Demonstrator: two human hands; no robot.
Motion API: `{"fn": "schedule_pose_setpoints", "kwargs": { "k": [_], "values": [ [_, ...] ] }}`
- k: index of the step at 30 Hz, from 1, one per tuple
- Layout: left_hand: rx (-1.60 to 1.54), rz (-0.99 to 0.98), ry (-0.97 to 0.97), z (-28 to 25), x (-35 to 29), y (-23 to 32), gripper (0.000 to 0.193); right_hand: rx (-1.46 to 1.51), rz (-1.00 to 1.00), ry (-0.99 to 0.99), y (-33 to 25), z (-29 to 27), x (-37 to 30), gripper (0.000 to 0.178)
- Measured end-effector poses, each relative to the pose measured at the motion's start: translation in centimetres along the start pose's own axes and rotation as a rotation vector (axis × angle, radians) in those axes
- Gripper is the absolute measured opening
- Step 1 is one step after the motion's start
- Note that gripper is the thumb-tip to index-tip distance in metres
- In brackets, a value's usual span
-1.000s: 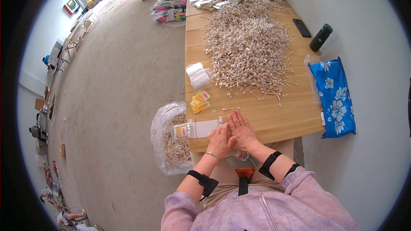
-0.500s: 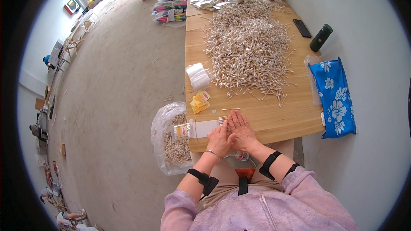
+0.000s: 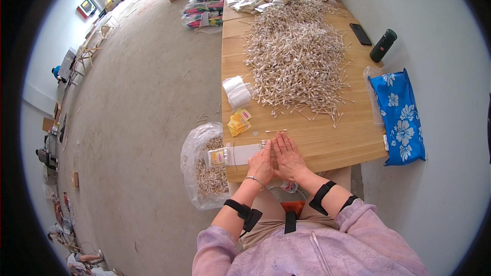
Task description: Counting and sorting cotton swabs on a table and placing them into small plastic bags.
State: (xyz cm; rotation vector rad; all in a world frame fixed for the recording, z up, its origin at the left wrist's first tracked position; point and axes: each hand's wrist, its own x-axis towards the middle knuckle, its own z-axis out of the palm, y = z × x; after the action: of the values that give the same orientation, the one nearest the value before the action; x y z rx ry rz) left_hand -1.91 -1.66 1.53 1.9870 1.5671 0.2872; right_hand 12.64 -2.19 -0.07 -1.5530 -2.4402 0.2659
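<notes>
A row of cotton swabs [image 3: 268,144] lies side by side at the table's near edge, partly hidden by my hands. My right hand [image 3: 290,162] rests flat along the row's right side, fingers stretched out. Against the swabs from the left, my left hand [image 3: 261,164] lays its extended fingers, its thumb mostly hidden. Left of it sits a white rectangular strip [image 3: 247,154]. Beyond that, a small clear pack of swabs with a yellow card [image 3: 218,157] juts over the table edge. One loose swab [image 3: 276,131] lies just beyond my fingertips.
A big heap of cotton swabs [image 3: 299,56] covers the middle of the wooden table [image 3: 337,145]. Yellow cards [image 3: 239,122] and clear bags [image 3: 237,92] lie at left. A sack of swabs [image 3: 192,174] stands below. A phone [image 3: 361,34], bottle [image 3: 383,45] and blue floral packet [image 3: 401,117] are right.
My left thumb has drawn in from beside my right hand and now shows less. My right hand stays almost in place on the swabs.
</notes>
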Motion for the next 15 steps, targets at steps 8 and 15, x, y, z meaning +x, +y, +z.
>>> {"fn": "schedule_pose_setpoints", "kwargs": {
  "k": [8, 15],
  "values": [
    [-0.020, -0.023, 0.051, -0.5, 0.3, 1.0, 0.056, -0.041, 0.004, -0.015, 0.1, 0.0, 0.1, 0.081],
    [0.016, -0.112, 0.028, -0.9, 0.6, 1.6, 0.070, 0.016, 0.014, 0.002, -0.1, -0.1, 0.1, 0.075]
  ]
}}
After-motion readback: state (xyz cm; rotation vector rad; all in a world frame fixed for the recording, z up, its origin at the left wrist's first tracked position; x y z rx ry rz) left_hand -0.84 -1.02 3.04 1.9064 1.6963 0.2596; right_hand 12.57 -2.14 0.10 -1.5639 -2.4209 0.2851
